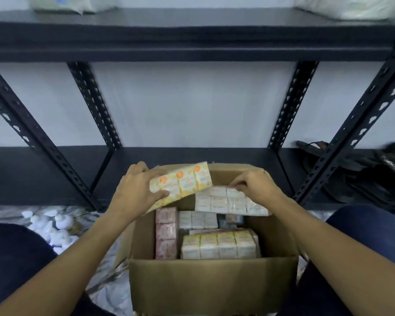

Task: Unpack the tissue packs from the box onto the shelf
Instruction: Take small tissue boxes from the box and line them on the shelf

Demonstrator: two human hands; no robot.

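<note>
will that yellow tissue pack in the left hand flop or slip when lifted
The yellow tissue pack probably flexes somewhat: it looks like small packs joined in a row. The left hand grips one end alone, so it seems light. Its glossy wrap may be slippery.

Colours and patterns noted: box and shelving.

Box (212,283) plain brown cardboard. Held pack (183,184) yellow and white, orange round marks. Far right pack (228,200) white. Near left packs (166,232) pink patterned. Near packs (219,245) pale yellow over white. Shelf (192,35) black, uprights patterned with punched holes. Wall white.
</note>
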